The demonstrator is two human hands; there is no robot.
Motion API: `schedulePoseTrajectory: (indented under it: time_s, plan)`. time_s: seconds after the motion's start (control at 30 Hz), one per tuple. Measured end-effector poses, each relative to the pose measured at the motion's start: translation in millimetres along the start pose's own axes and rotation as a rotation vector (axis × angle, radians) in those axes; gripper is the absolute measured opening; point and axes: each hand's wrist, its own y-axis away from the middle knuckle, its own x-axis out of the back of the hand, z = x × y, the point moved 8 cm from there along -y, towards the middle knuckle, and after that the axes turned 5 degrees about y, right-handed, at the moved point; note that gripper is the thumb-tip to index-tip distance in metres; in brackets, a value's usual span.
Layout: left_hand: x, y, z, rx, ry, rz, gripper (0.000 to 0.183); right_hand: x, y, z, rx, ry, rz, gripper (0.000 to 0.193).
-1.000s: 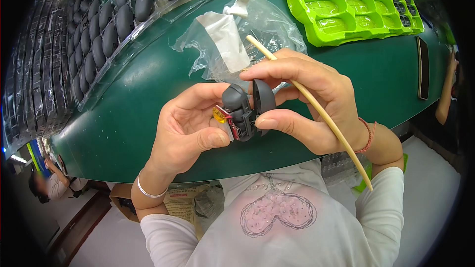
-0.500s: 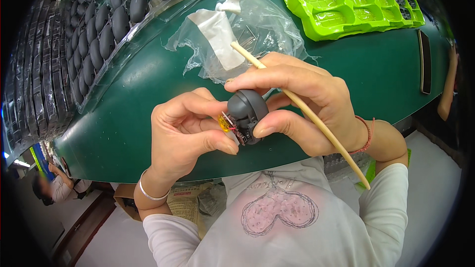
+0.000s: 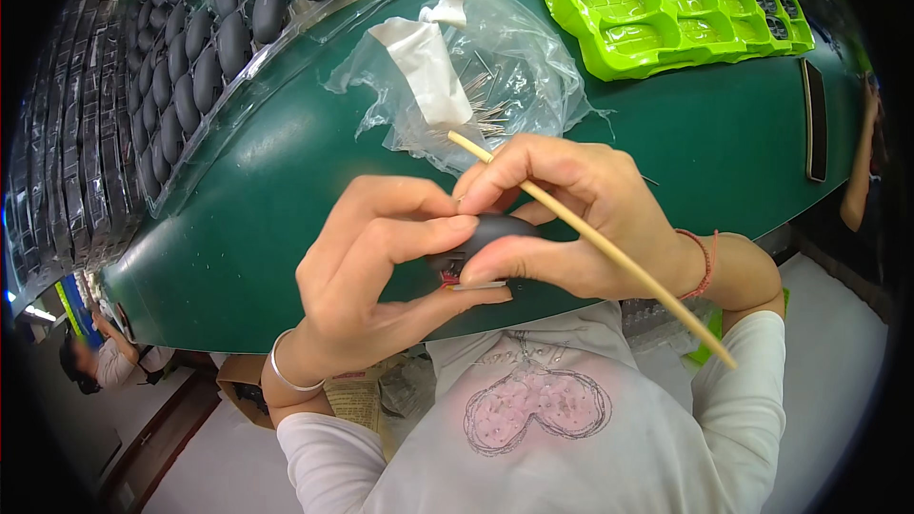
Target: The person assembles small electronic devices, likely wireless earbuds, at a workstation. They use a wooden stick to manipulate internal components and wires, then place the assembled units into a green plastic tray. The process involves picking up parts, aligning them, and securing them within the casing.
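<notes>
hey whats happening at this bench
A person holds a small rounded black part between both hands above a green table. The left hand cradles it with the thumb on top; the right hand pinches it while also holding a thin wooden stick. Something red and metallic shows at the part's underside. A clear plastic bag of thin metal pins lies behind, with a lime green tray and trays of black shells.

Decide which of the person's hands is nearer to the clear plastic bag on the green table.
Right. The right hand sits just below the clear plastic bag, almost touching it; the left hand is lower and further left.
</notes>
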Motion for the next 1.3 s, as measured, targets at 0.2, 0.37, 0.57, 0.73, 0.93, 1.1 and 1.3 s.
schedulePoseTrajectory:
  time_s: [0.2,0.37,0.57,0.73,0.93,1.1,1.3]
  plan:
    - [9,1,-8,0.198,0.121,0.061,0.047,2,7,-12,0.240,0.123,0.091,0.041]
    - [1,2,-13,0.203,0.178,-0.060,0.050,3,18,-19,0.315,0.183,0.143,0.037]
    - [-10,14,-31,0.312,0.353,-0.005,0.052,52,53,-39,0.306,1.147,0.125,0.027]
    - [-13,11,-32,0.309,0.332,-0.016,0.051,58,62,-26,0.117,1.433,-0.055,0.027]
    - [-9,11,-27,0.261,0.347,0.018,0.048,44,56,-18,-0.002,1.638,-0.138,0.028]
    - [-1,12,-31,0.268,0.367,0.052,0.045,53,50,-21,0.044,1.391,-0.043,0.022]
    - [5,14,-43,0.369,0.428,0.100,0.047,49,39,-20,-0.117,0.474,0.105,0.019]
